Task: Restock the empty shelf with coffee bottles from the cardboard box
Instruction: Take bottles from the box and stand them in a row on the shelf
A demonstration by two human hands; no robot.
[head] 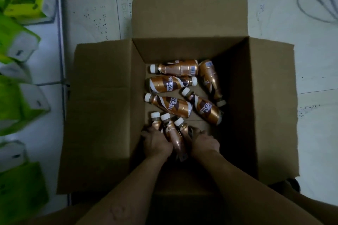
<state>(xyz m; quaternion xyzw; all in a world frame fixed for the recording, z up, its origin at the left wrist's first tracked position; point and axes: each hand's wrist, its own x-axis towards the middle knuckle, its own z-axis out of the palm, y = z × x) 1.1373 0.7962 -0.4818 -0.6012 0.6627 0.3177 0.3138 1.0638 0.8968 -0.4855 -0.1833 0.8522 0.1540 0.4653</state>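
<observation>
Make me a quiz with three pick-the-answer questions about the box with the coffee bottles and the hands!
1. Where are the green packs?
A. inside the box
B. on the left, outside the box
C. on top of the bottles

2. How many coffee bottles lie loose on the box floor, not held?
A. two
B. five
C. nine

3. What are the two hands doing?
A. gripping a bunch of three bottles together
B. resting empty on a flap
C. closing the box

Answers:
1. B, they line the left edge, beyond the cardboard box.
2. B, five loose bottles lie on their sides on the box floor.
3. A, the left hand and right hand press around three held bottles, white caps pointing away.
</observation>
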